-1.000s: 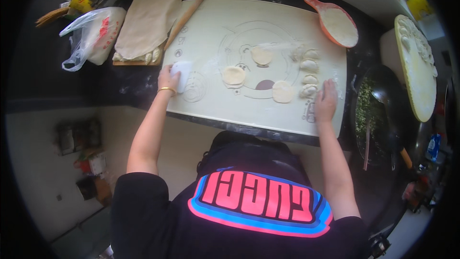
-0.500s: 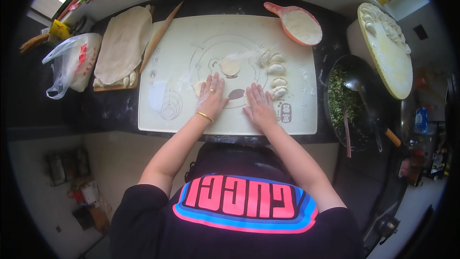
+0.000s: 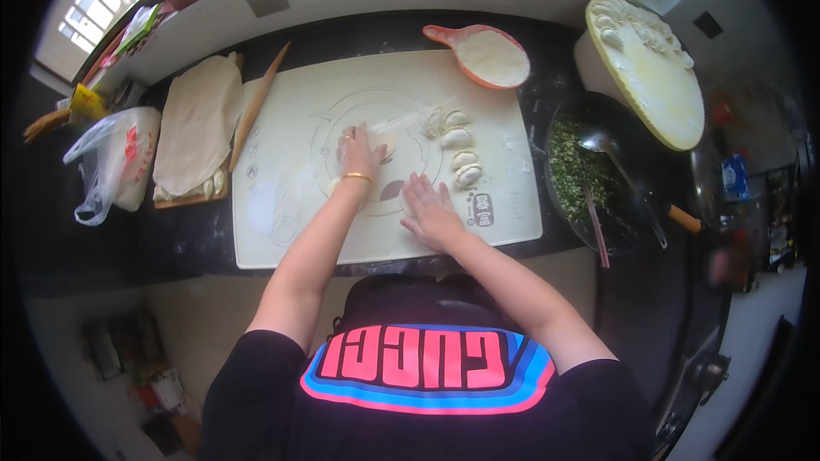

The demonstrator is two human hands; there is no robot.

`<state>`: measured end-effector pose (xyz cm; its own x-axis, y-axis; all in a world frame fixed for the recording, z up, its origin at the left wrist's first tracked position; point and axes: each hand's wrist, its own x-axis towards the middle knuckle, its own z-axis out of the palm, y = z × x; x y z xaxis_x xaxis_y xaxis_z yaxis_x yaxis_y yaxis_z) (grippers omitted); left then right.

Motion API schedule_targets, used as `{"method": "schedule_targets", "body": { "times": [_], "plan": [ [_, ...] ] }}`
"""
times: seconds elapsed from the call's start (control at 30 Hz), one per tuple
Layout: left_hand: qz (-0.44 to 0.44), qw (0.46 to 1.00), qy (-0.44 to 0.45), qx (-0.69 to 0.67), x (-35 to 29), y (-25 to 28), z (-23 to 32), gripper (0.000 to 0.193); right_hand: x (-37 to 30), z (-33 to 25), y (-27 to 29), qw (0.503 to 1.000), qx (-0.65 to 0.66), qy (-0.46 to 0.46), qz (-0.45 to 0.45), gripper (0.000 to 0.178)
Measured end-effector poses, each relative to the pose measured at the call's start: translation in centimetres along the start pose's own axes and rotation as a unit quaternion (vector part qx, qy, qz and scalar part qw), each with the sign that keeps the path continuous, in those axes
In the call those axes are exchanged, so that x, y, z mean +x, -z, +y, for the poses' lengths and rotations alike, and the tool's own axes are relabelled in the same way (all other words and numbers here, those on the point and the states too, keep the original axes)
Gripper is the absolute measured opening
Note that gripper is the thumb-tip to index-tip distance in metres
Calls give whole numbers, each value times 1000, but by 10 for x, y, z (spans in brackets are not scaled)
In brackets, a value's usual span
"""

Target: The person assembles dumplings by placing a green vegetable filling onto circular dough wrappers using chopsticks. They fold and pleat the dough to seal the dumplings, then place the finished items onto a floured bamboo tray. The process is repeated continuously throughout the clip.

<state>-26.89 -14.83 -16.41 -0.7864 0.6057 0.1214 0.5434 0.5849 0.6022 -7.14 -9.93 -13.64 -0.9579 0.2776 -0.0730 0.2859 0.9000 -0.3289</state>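
Note:
On the pale printed mat (image 3: 299, 85), my left hand (image 3: 357, 154) lies palm down with fingers outstretched, wearing a ring and a gold bangle. It partly covers a small round dough wrapper (image 3: 389, 147), whose right edge shows beside the thumb. My right hand (image 3: 434, 215) rests flat nearer the front edge, fingers outstretched; whatever is beneath the palm is hidden. Several folded dumplings (image 3: 457, 137) stand in a row to the right, next to a dusting of flour. A long tapered rolling pin (image 3: 260, 107) lies along the mat's left edge.
A dough sheet (image 3: 196, 128) covers a wooden board at left, beside a plastic bag (image 3: 120, 158). An orange scoop of flour (image 3: 494, 57) lies at the back. At right are a wok (image 3: 564, 111) with chopped green filling and a round tray (image 3: 653, 77) bearing dumplings.
My left hand has moved forward onto the wrapper at the mat's middle. My right hand has slid slightly nearer the front edge. The whole view has shifted.

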Motion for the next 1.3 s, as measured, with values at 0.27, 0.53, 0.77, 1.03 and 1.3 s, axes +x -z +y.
{"method": "schedule_targets", "body": {
  "times": [0.27, 0.53, 0.77, 1.03, 1.3],
  "plan": [
    [-164, 982, 21, 92, 28, 7, 9, 28, -35, 11, 33, 986, 130, -76, 69, 54],
    [-156, 986, 14, -53, 47, -1, 20, 21, -70, 43, 115, 966, 111, -60, 225, 25],
    [-274, 785, 157, -533, 40, 22, 12, 25, -147, 120, 199, 965, -9, -135, 227, 23],
    [-171, 515, 184, -819, 12, 5, 6, 34, -199, 180, 198, 985, -164, -23, -47, 33],
    [-69, 359, 140, -920, -29, -16, 45, 40, -206, 205, 210, 971, 28, -23, 237, 7]
  ]
}}
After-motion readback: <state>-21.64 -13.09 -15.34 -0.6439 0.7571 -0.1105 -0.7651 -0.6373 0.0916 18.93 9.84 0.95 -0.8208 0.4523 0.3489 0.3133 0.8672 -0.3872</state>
